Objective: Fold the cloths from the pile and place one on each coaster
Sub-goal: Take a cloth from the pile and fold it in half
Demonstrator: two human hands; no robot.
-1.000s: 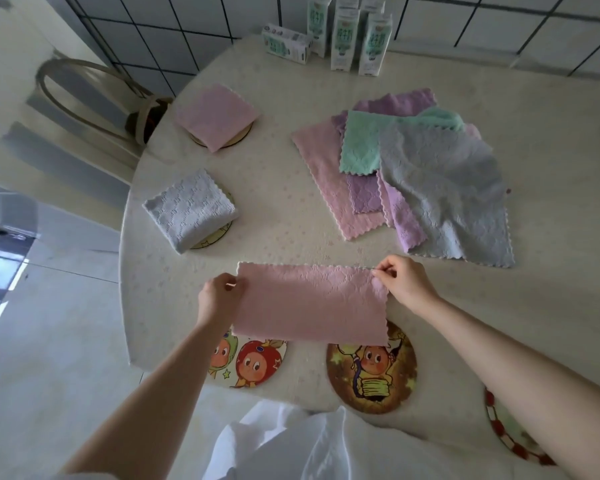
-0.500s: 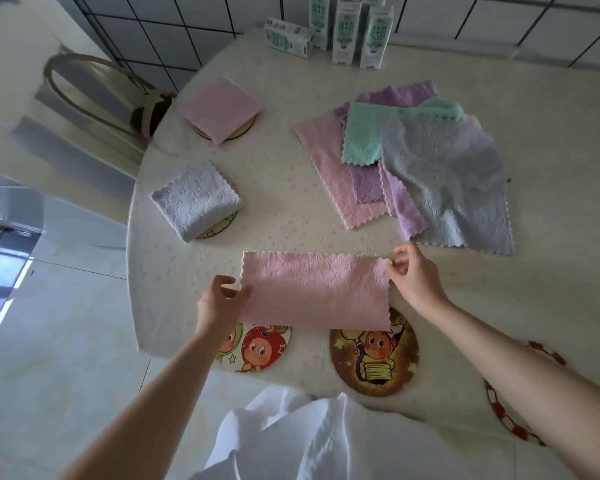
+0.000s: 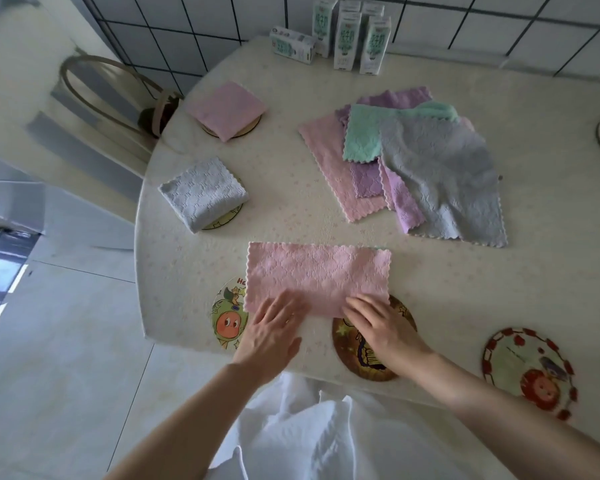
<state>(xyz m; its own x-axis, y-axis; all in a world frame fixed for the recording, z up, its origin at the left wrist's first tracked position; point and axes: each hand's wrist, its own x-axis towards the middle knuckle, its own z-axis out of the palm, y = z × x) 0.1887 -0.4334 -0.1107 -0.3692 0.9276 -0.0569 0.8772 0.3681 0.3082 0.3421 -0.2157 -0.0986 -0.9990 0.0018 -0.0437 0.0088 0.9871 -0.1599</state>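
Now left hand (image 3: 274, 329) and right hand (image 3: 378, 327), off the corners, are pressing flat-fingered, gripping nothing, on the pink cloth (image 3: 317, 271) lower centre; half-fold is setting, second fold pending
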